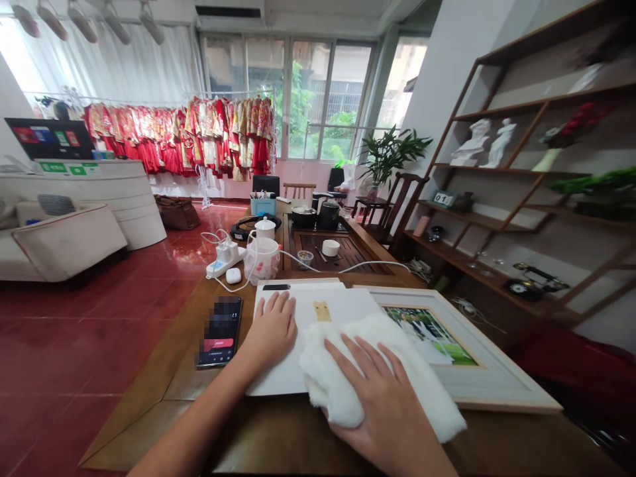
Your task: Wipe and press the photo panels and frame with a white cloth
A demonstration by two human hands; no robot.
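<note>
A white fluffy cloth (320,368) lies directly under the person's right hand (380,391), which rests open on it with the fingers spread toward the far side; whether the thumb pinches its near edge cannot be told. The cloth covers the right part of a flat white board (305,301), just left of a framed photograph (437,338), which it partly overlaps. The left hand (272,329), also open, lies palm down on the board's left side, apart from the cloth. A small tan sticker (322,311) shows on the board beyond the cloth. Farther left on the bench (149,417) lies a phone (221,331); a patterned mug (262,260) stands on the far side.
</note>
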